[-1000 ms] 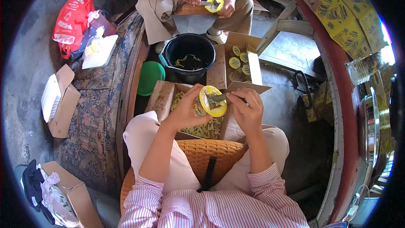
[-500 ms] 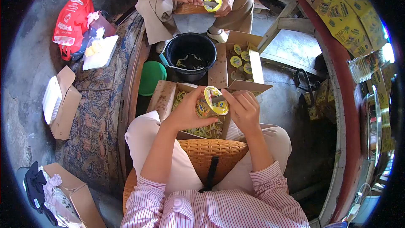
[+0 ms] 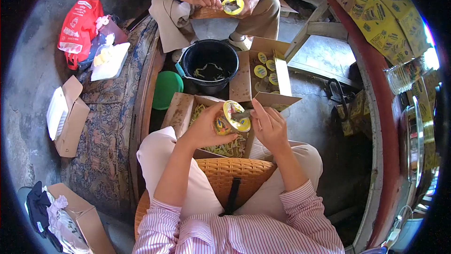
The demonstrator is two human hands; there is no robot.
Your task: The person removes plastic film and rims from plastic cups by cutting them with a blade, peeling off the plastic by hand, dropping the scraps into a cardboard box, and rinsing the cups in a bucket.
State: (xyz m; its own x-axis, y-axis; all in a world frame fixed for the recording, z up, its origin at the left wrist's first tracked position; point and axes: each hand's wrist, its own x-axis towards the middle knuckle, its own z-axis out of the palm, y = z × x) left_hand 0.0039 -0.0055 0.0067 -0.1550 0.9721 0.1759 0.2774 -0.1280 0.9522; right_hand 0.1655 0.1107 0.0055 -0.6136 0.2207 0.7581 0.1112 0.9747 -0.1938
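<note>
My left hand point(image 3: 201, 129) is wrapped around the side of a plastic drink cup point(image 3: 221, 126) with a yellow printed lid. The cup tilts toward my right side. In my right hand point(image 3: 271, 131) a small knife point(image 3: 242, 115) is pinched, its blade lying across the lid and seeming to go into it. Whether the lid is cut under the blade is hard to see. Below both hands, a cardboard box point(image 3: 179, 114) holds many thin yellow-green strips point(image 3: 221, 149).
A black bucket point(image 3: 210, 83) stands ahead, beside a green lid point(image 3: 167, 89). To its right, an open carton point(image 3: 241, 76) holds several yellow-topped cups. Opposite, another person's hands point(image 3: 206, 0) work a similar cup. A wooden frame point(image 3: 376, 113) borders the right side.
The knife now lies farther across the lid, with more of its blade showing beside my right fingers. The cup has turned slightly, and the whole view has shifted a little.
</note>
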